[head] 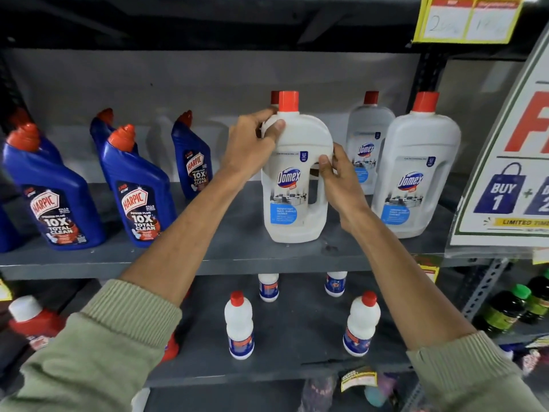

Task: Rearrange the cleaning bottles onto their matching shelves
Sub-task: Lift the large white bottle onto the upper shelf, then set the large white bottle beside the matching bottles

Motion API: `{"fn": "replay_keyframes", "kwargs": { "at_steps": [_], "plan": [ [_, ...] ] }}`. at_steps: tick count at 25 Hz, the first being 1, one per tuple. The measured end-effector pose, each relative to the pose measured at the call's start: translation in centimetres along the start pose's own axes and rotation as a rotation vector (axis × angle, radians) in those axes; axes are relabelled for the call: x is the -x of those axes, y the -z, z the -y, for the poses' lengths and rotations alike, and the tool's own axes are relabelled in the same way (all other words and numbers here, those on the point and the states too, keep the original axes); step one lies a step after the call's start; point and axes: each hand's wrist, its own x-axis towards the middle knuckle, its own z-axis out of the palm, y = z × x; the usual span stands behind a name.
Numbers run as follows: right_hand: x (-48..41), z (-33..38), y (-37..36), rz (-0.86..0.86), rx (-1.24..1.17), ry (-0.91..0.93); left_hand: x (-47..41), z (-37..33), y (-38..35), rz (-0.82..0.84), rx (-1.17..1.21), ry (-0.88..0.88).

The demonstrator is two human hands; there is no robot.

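Both hands are gripping one white Domex bottle (295, 173) that is standing upright on the grey upper shelf (237, 251), near its front edge and right of its middle. The left hand (252, 147) is wrapping the bottle's shoulder just below the red cap (288, 101), thumb lying across the front. The right hand (341, 179) is closing on the handle side, its thumb pressing beside the handle opening.

Its label is reading "Domex" in white on a blue and red oval, with a light blue panel beneath reading "Disinfectant Multi-Surface Cleaner"; smaller print is too fine to read. A small dark blue badge is sitting above the logo.

A second Domex bottle (416, 171) of the same kind is standing toward the shelf's right end, with a third (368, 144) set behind, near the back wall. Blue Harpic bottles (136, 188) with red-orange caps are occupying the left part of the shelf, labelled "Power Plus 10X Total Clean".

On the lower shelf (297, 328), small white bottles (239, 325) with red caps are standing apart. A promotional sign (505, 185) at the right edge is showing "BUY 1" and "LIMITED TIME". A yellow price tag (466, 19) is hanging above, its handwriting blurred.
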Motion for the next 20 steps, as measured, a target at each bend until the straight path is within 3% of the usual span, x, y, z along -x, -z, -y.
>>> {"fn": "replay_keyframes", "kwargs": {
  "at_steps": [3,5,8,10,12,15,17,20],
  "plan": [
    [0.5,-0.2,0.3,0.018,0.027,-0.017,0.9,0.8,-0.1,0.012,-0.027,0.037],
    [2.6,-1.2,0.1,-0.085,0.072,0.091,3.4,2.2,0.1,-0.018,0.031,0.053],
    [9.4,-4.5,-2.1,-0.337,0.304,0.586,10.7,6.2,0.4,-0.264,0.182,0.032],
    [14.4,-8.5,-4.6,-0.178,0.37,0.816,17.2,9.6,0.0,-0.345,0.258,0.079],
    [17.8,-12.1,-7.1,0.011,0.301,0.614,23.1,13.3,-1.0,-0.326,0.23,0.238],
    [19.3,-16.8,-10.4,0.156,0.282,0.049,28.2,20.3,-2.1,-0.275,0.075,0.544],
    [18.6,-18.7,-12.4,0.332,0.319,-0.212,28.9,23.6,-2.7,-0.104,-0.015,0.74],
    [17.7,-20.0,-15.1,0.529,0.344,-0.469,28.2,25.3,-4.3,0.124,0.063,0.923]
  ]
}}
